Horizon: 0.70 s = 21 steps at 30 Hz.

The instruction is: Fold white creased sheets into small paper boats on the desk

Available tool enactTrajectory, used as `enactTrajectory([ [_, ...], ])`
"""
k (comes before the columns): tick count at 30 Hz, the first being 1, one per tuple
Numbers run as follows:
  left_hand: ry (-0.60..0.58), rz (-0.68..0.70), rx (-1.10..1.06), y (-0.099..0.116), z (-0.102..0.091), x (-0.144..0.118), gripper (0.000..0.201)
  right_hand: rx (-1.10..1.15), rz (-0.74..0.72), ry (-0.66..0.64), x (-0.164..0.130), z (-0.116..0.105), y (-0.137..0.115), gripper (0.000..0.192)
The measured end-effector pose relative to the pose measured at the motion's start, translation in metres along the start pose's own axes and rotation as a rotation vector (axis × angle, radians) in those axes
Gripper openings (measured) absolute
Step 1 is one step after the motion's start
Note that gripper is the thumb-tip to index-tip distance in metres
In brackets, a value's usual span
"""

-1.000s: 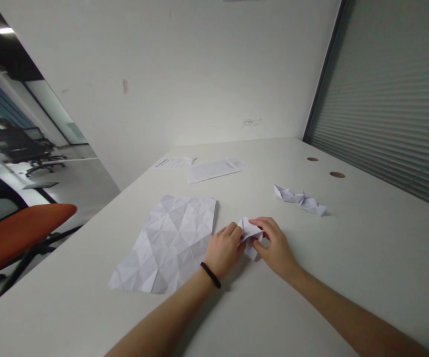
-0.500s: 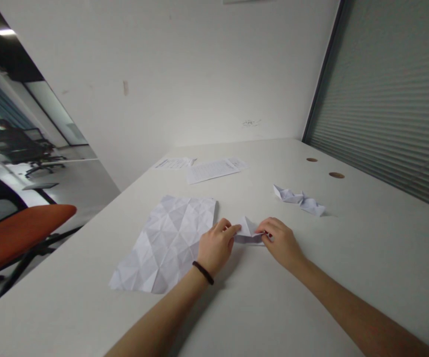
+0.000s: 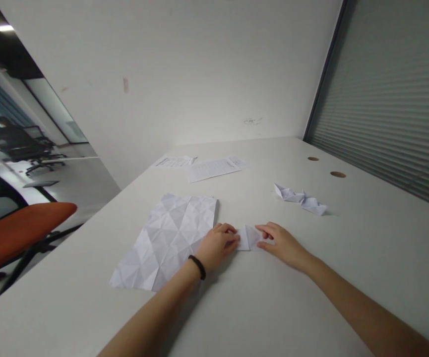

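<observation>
Small folded paper (image 3: pixel 248 237) lies flat on the table (image 3: pixel 311 297), pinned between your two hands. A second ago it was lifted and bunched up in your fingertips; half a second ago it was already coming down with a peak standing up. Now the peak is gone and the piece reads as one low flat shape, so my read is you're pressing a crease in.

Your left hand (image 3: pixel 216 245) sits at its left edge, fingers curled loosely, tips on the paper's edge. Not a pinch as far as I can tell, more of a press. A black band is on that wrist. Your right hand (image 3: pixel 283 243) sits at the right edge, fingers stretched out nearly flat, tips on the paper's right corner. Neither hand has the paper gripped; both hold it down. Whether your thumbs are tucked under anything, I can't tell.

Just left of your left knuckles: a large creased sheet (image 3: pixel 169 238), opened out, its near corner almost under your wrist. Beyond your right fingertips, well apart: a folded paper model (image 3: pixel 300 200). Further out past both hands: two printed pages (image 3: pixel 214 167). An orange chair (image 3: pixel 17 233) stands off the table's left side.
</observation>
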<state>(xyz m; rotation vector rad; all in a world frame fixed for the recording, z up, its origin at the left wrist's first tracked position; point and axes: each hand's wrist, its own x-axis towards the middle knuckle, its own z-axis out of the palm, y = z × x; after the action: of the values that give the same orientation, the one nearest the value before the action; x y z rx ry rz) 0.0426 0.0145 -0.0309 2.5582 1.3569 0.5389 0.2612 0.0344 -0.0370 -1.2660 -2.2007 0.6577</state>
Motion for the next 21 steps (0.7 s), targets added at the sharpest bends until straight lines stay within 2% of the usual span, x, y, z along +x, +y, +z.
enactTrajectory([
  [3,0.011,-0.028,-0.02,-0.003,0.002,0.0,0.028,0.001,-0.034,-0.027,0.0,0.004,0.006,0.039],
  [6,0.044,-0.009,-0.042,-0.002,0.003,-0.001,0.031,0.049,-0.057,-0.022,-0.001,0.004,0.005,0.034],
  [10,0.168,0.05,-0.111,0.001,0.003,0.0,0.03,0.075,-0.08,0.037,-0.001,0.004,-0.001,0.021],
  [12,0.191,0.063,-0.147,0.004,0.002,0.0,0.028,0.051,-0.11,0.049,-0.001,0.004,-0.002,0.015],
  [14,0.129,0.05,-0.18,0.006,-0.001,-0.001,0.028,0.024,-0.137,0.036,-0.002,0.004,-0.004,0.013],
  [17,0.011,0.025,-0.237,0.009,-0.006,-0.004,0.041,0.013,-0.156,0.005,-0.004,0.001,-0.008,0.013],
  [21,-0.026,0.113,-0.338,0.01,-0.013,-0.006,0.042,0.063,-0.23,-0.094,-0.009,-0.008,-0.014,0.03],
])
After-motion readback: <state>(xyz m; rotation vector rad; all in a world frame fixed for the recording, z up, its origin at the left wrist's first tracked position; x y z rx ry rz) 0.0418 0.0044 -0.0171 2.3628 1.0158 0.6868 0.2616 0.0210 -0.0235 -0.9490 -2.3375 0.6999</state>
